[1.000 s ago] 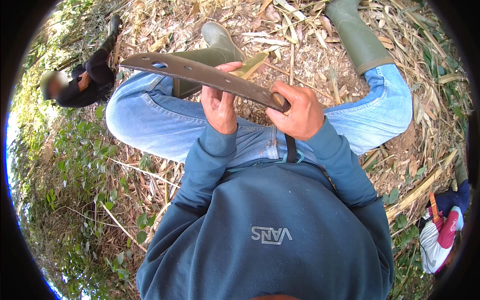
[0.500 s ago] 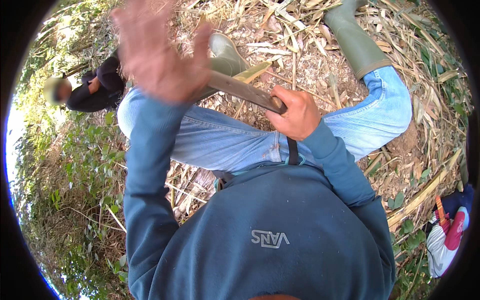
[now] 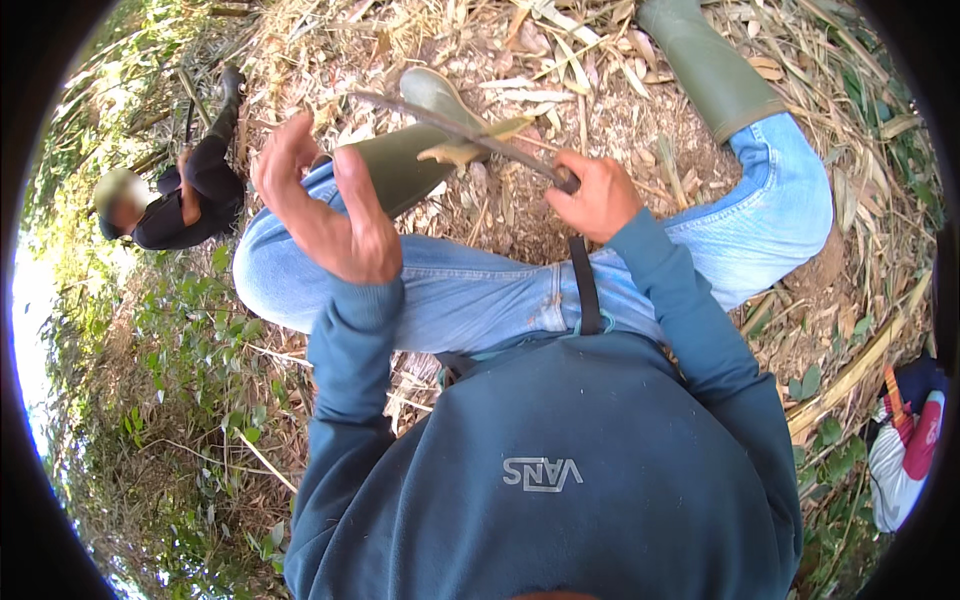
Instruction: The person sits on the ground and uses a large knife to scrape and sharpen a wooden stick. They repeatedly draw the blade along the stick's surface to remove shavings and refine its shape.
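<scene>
My right hand (image 3: 598, 200) is closed round the handle of a machete (image 3: 525, 158), whose long narrow blade slants up and to the left over my left boot (image 3: 400, 160). Its far tip shows beyond the boot, apart from my other hand. My left hand (image 3: 335, 210) is raised over my left knee, thumb and fingers apart, holding nothing. Behind the blade, a dry yellowish strip (image 3: 465, 152), perhaps leaf or bamboo, lies across the boot. I cannot tell whether the blade touches it.
My legs in blue jeans (image 3: 460, 270) are spread, the right boot (image 3: 710, 75) far out on dry leaf litter (image 3: 580, 95). Another person in dark clothes (image 3: 190, 200) sits at the far left. A white and red bag-like bundle (image 3: 905, 460) lies at right; green plants (image 3: 190, 400) grow at left.
My left hand has drawn back toward me, off the front of the blade. The machete has turned edge-on, its far end now uncovered. My right hand keeps its grip, shifted slightly.
</scene>
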Action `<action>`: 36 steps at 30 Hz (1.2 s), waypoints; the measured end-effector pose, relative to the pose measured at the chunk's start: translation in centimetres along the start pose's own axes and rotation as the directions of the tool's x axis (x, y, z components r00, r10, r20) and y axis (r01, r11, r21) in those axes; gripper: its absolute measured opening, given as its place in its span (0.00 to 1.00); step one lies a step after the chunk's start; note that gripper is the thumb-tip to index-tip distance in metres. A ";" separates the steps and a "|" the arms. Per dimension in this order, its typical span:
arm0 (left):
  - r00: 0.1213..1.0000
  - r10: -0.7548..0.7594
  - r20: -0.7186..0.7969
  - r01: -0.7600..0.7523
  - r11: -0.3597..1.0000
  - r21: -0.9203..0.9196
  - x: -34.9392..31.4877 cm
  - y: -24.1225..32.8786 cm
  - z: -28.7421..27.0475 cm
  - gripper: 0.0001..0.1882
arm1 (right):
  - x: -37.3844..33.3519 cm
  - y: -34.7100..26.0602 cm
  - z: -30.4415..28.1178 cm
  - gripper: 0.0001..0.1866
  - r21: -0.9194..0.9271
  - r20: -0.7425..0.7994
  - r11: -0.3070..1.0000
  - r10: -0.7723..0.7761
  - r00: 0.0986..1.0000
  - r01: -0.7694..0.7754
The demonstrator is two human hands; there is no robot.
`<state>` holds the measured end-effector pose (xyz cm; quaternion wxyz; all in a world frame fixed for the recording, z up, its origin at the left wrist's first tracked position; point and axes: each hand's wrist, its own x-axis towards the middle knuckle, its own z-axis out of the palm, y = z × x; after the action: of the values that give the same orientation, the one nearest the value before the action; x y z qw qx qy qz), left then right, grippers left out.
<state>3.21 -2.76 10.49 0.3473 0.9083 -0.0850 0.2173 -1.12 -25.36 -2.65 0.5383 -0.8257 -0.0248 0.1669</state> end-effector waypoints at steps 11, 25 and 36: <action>0.797 -0.551 0.248 0.603 0.704 -0.374 -6.9 -2.4 4.0 0.20 | 3.6 8.6 2.4 0.16 -0.330 0.095 0.881 0.388 0.917 -0.339; 0.828 -0.506 0.239 0.546 0.637 -0.544 -7.1 -1.0 3.8 0.19 | 0.5 -2.2 -0.5 0.13 -0.025 -0.007 0.995 0.095 0.995 -0.095; 0.864 -0.444 0.239 0.475 0.558 -0.680 -8.7 -0.6 4.5 0.16 | -3.2 -6.7 -1.0 0.10 0.058 0.028 0.992 -0.113 0.993 0.111</action>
<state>-2.89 -5.30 3.18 0.7167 0.6921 0.0694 0.0500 -2.90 -24.10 4.54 0.5695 -0.8047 -0.0749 0.1498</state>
